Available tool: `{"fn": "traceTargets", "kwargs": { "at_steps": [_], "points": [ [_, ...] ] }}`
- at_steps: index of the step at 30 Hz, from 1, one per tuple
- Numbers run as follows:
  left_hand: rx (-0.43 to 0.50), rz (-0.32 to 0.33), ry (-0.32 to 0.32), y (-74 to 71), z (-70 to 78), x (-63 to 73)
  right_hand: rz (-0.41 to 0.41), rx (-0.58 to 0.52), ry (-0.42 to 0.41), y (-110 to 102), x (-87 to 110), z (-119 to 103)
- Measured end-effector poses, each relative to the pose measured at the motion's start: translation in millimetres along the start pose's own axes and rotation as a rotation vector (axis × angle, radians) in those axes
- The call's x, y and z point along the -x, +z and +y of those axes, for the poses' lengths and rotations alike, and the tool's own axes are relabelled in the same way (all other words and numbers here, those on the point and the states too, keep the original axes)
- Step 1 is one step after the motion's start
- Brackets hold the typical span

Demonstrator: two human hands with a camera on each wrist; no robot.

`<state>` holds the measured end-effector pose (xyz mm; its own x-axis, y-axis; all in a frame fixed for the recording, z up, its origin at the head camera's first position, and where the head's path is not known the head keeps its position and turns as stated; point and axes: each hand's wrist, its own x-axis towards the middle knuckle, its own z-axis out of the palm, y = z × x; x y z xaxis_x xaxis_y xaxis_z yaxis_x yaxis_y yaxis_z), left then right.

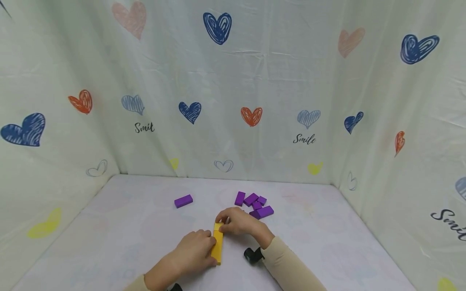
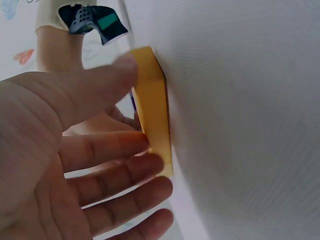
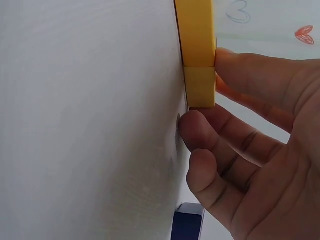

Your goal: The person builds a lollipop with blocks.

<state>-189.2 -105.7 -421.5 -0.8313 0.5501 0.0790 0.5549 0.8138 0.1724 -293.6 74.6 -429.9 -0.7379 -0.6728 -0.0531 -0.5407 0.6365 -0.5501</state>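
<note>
A long yellow block point(image 1: 217, 247) lies on the table with a short yellow block point(image 1: 218, 226) against its far end, the two in one line. My left hand point(image 1: 195, 251) holds the long block from the left, thumb at its near end and index finger along its side, as the left wrist view shows. From the right, my right hand point(image 1: 238, 221) pinches the short block, its thumb close to the seam in the right wrist view. In that view a thin seam point(image 3: 199, 67) separates the two yellow pieces.
Several purple blocks point(image 1: 251, 199) lie in a loose group beyond my right hand. A single purple block point(image 1: 183, 201) sits farther left. A white curtain point(image 1: 262, 72) printed with hearts surrounds the white table point(image 1: 120, 226) at the back and sides.
</note>
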Motion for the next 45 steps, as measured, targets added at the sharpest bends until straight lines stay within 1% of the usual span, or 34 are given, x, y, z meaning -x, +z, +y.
{"fn": "traceTargets", "kwargs": {
  "at_steps": [2, 4, 11, 18, 26, 35, 42, 45],
  "points": [
    [-0.021, 0.025, 0.004, -0.4, 0.1, 1.2, -0.007, -0.004, -0.004, -0.6, 0.4, -0.1],
    [-0.031, 0.029, 0.001, -0.3, -0.2, 2.5, -0.010, -0.011, -0.013, -0.8, 0.4, 0.7],
    [0.017, -0.073, -0.037, 1.3, -3.5, 3.4, -0.023, -0.020, -0.014, -1.0, 0.6, 5.0],
    [0.038, -0.106, -0.064, 1.7, -4.4, 1.0, -0.017, -0.047, -0.008, -1.3, 0.6, 6.3],
    [0.012, -0.053, 0.001, 1.7, -3.8, 2.4, -0.017, -0.036, -0.032, -1.0, 1.7, 6.6],
    [0.020, -0.027, 0.023, 2.9, -4.2, 4.2, -0.026, -0.024, -0.037, -1.5, 2.1, 5.8],
    [0.055, -0.066, 0.000, 2.4, -3.7, 3.9, -0.035, -0.026, -0.030, -1.4, 2.1, 5.3],
    [0.066, -0.074, 0.005, 1.9, -4.4, 3.3, -0.038, -0.033, -0.027, -1.6, 2.5, 5.5]
  ]
}}
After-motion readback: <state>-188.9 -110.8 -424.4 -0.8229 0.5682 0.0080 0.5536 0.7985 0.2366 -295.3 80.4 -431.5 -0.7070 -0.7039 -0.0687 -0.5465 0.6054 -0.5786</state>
